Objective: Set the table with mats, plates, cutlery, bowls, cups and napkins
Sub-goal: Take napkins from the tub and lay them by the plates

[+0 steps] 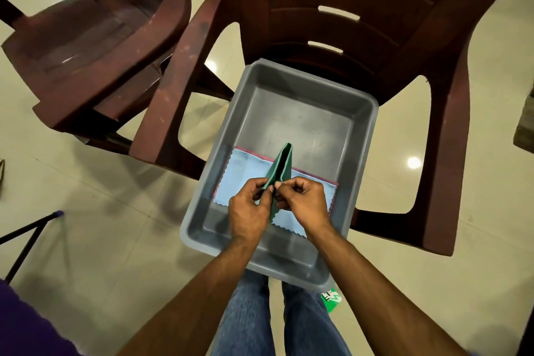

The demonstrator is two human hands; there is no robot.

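Note:
A folded green napkin [281, 165] is held above a grey plastic tub [289, 113]. My left hand [250, 211] and my right hand [303, 202] both pinch its near end, fingertips almost touching, and the fold points away from me. Under it, on the tub's floor, lies a light blue cloth [245, 172] with a zigzag edge and a red cloth edge showing beneath it. The far half of the tub's floor is bare.
The tub rests on the seat of a dark red plastic chair [375, 23]. A second dark red chair [95, 46] stands to the left. Pale tiled floor [86, 205] lies all around. My legs in jeans are below the tub. A black stand leg [26, 237] is at the left.

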